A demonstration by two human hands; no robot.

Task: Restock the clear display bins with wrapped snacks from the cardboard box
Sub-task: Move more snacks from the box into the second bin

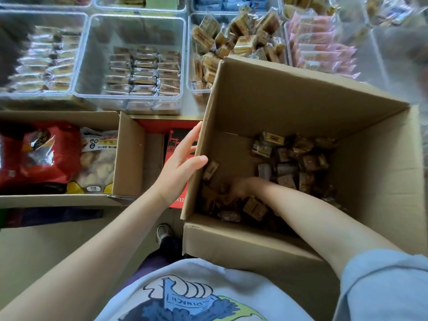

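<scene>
We're steadying the cardboard box with our left hand, fingers fairly straight and lying along the outside of its left wall, thumb hooked over the rim. Our right hand is down inside the box among the wrapped snacks, but it sits in shadow and we cannot tell whether its fingers are spread or already closed on anything. The snacks lie loose across the box floor, a cluster toward the far right corner and more along the near wall, with one propped against the left wall just beside our thumb. We judge them light, small and blocky, in crinkly film that will slide over its neighbours, so a scooping handful from beneath, or a pinch across the flat faces, should hold better than grabbing the sealed ends. The box walls stand tall around the hand, so the lift has to go straight up before clearing the far rim. Just beyond that far rim sits the clear display bin of matching brown snacks, heaped and touching the box corner; to the left of the box lies a second carton holding a red bag, so room on that side is tight.
</scene>
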